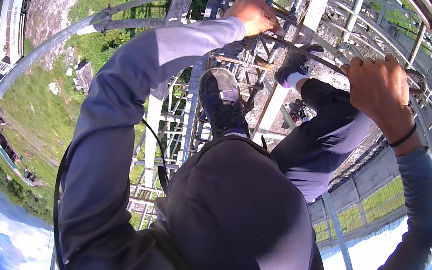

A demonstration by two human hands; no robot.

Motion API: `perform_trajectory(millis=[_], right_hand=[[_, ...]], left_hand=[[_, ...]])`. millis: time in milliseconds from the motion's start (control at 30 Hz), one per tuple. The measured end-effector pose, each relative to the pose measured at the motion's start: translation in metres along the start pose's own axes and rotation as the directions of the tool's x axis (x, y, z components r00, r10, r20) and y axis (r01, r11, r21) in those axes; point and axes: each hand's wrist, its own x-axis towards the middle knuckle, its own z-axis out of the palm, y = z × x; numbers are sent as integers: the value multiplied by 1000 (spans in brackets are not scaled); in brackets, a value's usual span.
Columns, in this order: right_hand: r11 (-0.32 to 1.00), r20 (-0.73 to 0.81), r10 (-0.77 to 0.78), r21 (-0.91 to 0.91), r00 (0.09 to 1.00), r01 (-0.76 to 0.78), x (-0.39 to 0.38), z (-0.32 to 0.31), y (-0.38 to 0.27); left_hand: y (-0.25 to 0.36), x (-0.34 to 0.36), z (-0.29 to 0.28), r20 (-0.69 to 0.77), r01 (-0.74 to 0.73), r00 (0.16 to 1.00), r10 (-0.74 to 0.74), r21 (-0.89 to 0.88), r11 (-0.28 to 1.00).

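High on a scaffold, my right hand (377, 91) is wrapped round a thin dark metal bar (316, 57). A dark ring (416, 82) shows just beyond that hand; whether it belongs to the bar cannot be told. My left hand (253, 14) is closed near the bar's other end, with fingers bent down by the scaffold bars. What those fingers pinch is too small to make out. Below and between my hands are a light upright board (275, 108) and crossing scaffold bars.
My dark shoes (222, 98) stand among narrow scaffold members. A curved-looking metal rail (38, 60) runs along the left. Far below lie grassy ground (36, 121) and a white truck (14, 21). A long wall (366, 199) and more metal rails are at right.
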Motion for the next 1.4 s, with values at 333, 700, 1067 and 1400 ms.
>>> perform_trajectory(millis=[333, 700, 1067, 1400], right_hand=[[932, 122, 86, 341, 989, -122, -18, 108, 22], [974, 152, -119, 211, 981, 86, 3, 21, 30], [811, -303, 368, 566, 879, -144, -91, 82, -14], [553, -277, 745, 766, 607, -328, -130, 134, -72]], left_hand=[[3, 10, 7, -264, 337, 928, -262, 295, 894], [23, -12, -25, -144, 379, 920, -364, 89, 921], [-128, 116, -122, -253, 307, 714, -653, -725, 616], [-108, 128, -105, -761, -248, 637, -122, -352, 903]])
